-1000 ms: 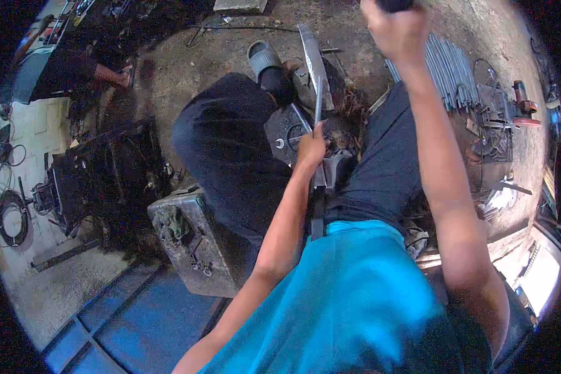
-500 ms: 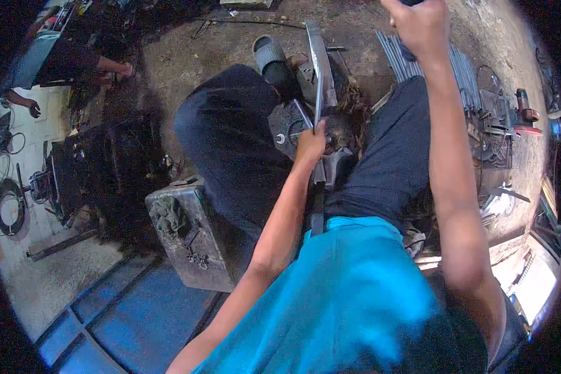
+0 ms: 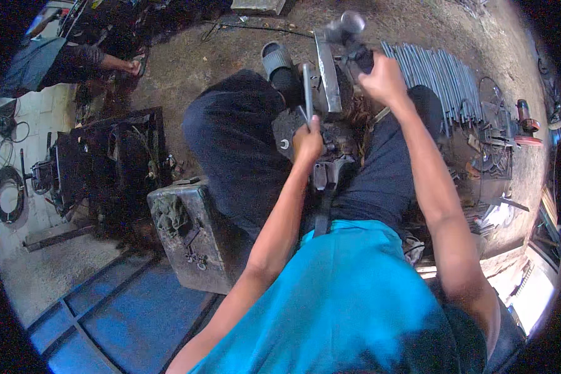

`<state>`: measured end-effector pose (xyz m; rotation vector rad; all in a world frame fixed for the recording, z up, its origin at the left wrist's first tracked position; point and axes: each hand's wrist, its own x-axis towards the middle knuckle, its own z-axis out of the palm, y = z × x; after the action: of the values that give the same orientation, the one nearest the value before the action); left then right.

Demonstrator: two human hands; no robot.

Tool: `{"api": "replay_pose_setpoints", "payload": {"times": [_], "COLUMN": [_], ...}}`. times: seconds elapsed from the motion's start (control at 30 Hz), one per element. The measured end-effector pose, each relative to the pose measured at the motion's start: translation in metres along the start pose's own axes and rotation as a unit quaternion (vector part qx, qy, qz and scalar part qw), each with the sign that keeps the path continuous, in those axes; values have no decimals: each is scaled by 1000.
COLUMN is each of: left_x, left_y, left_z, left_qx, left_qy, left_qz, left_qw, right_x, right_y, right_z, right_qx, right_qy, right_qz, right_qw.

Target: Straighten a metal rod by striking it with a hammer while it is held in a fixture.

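My left hand (image 3: 308,143) is closed around a grey metal rod (image 3: 307,87) between my knees; the rod points up and away from me. My right hand (image 3: 385,80) grips the dark handle of a hammer (image 3: 349,26), whose shiny round head is blurred by motion. The hammer head hangs near the far end of a long flat steel bar (image 3: 328,75), just right of the rod. Below the left hand sits a dark metal block (image 3: 326,173). A C-shaped light metal piece (image 3: 284,144) lies left of that hand on a dark plate.
Many grey metal rods (image 3: 439,81) lie side by side at the right. Beyond them stands an angle grinder (image 3: 527,121). A worn metal box (image 3: 190,243) is by my left leg, near a blue framed panel (image 3: 143,305). Another person's leg (image 3: 115,62) shows at far left.
My right hand has swung down and left, bringing the hammer head into view. The rod in my left hand has shifted left, away from the steel bar.
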<state>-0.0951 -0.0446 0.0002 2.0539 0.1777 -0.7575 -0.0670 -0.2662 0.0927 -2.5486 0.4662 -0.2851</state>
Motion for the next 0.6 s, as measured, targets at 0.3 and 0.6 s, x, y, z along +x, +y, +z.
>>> {"api": "replay_pose_setpoints", "payload": {"times": [0.3,0.6], "left_x": [-1,-1], "left_y": [-12,-11], "left_z": [19,18], "left_qx": [98,86], "left_qy": [1,-33], "left_qz": [-48,-23], "left_qw": [994,995], "right_x": [20,-19], "right_y": [-69,20], "right_z": [-47,32], "right_qx": [209,90], "right_qy": [200,46], "right_qz": [-102,45], "right_qw": [952,994]}}
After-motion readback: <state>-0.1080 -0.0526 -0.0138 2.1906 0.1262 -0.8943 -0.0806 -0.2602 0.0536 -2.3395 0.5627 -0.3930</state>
